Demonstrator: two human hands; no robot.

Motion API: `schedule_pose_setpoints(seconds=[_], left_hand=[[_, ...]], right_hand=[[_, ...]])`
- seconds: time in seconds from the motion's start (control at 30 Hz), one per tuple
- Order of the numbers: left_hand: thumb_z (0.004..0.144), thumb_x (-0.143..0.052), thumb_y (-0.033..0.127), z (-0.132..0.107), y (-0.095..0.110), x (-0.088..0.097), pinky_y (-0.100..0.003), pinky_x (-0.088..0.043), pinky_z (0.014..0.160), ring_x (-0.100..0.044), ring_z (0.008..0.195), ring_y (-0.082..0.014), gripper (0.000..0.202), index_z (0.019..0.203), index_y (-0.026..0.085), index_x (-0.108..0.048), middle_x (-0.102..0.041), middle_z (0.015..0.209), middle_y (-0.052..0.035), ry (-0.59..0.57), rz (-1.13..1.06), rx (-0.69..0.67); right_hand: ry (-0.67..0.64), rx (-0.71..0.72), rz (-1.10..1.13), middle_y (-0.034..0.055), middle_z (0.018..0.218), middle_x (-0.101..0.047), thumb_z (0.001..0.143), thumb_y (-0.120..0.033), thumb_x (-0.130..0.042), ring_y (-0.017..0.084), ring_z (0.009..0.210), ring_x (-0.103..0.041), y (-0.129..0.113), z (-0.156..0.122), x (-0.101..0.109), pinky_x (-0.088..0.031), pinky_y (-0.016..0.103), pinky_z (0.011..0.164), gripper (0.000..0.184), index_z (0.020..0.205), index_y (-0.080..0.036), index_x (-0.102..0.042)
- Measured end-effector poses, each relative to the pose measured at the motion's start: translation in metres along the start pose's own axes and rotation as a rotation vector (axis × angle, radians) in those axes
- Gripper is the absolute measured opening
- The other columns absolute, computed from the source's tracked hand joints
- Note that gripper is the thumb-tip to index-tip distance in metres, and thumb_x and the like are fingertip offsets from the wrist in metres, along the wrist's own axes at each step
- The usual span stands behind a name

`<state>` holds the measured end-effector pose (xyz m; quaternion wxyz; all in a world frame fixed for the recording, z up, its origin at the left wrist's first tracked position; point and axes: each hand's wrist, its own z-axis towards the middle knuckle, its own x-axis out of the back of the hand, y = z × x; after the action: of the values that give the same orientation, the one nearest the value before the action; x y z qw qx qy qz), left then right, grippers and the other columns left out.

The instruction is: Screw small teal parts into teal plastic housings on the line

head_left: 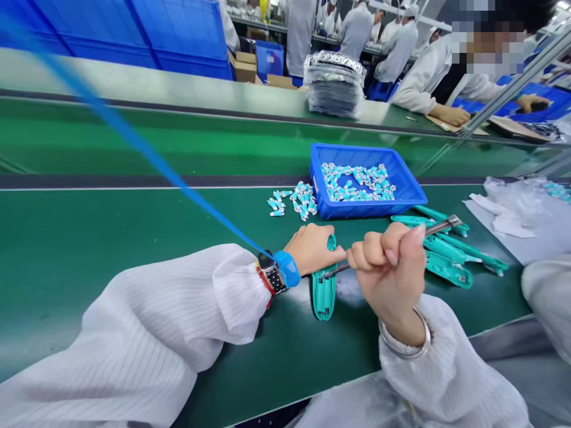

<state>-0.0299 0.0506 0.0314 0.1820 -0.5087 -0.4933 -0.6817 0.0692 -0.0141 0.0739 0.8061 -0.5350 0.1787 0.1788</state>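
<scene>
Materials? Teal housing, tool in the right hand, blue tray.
The teal housing looks like moulded plastic: even colour, soft sheen. The tool in the right hand looks like steel, with a bright metallic glint; the grade can't be told. The blue tray looks like glossy rigid plastic, with rounded moulded corners.

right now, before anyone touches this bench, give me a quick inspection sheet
surface: green belt bench
job's things: teal plastic housing under left hand; slim metal tool, tip at the housing
clutter: blue tray of small teal-and-white parts, some loose beside it; more teal housings; plastic film
hands: left hand on housing; right hand gripping tool
cables: blue wrist strap with its cord
surroundings: co-workers in white coats, blue crates
</scene>
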Motion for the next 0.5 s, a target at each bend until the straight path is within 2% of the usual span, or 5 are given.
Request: schedule_pose_setpoints(seconds=[0.27, 0.5], left_hand=[[0.08, -0.037, 0.038, -0.0036, 0.0078, 0.0027, -0.034, -0.044, 0.061, -0.063, 0.079, -0.0295, 0.032, 0.092, 0.018, -0.059, -0.065, 0.083, -0.0099, -0.043, 0.104, 0.033], [0.08, -0.037, 0.039, -0.0028, 0.0091, 0.0049, -0.034, -0.044, 0.06, -0.063, 0.077, -0.0293, 0.032, 0.089, 0.017, -0.058, -0.065, 0.083, -0.0103, -0.061, 0.093, 0.044]], right_hand=[[0.038, -0.022, -0.052, -0.0072, 0.048, -0.015, 0.093, -0.042, -0.032, 0.006, 0.04, -0.013, 0.0032, 0.0014, -0.0031, -0.018, 0.021, 0.041, 0.044, 0.056, -0.018, -0.028], [0.058, -0.026, -0.068, -0.007, 0.048, -0.014, 0.094, -0.041, -0.03, 0.006, 0.039, -0.013, 0.0009, 0.002, -0.0052, -0.017, 0.021, 0.04, 0.044, 0.056, -0.018, -0.027]])
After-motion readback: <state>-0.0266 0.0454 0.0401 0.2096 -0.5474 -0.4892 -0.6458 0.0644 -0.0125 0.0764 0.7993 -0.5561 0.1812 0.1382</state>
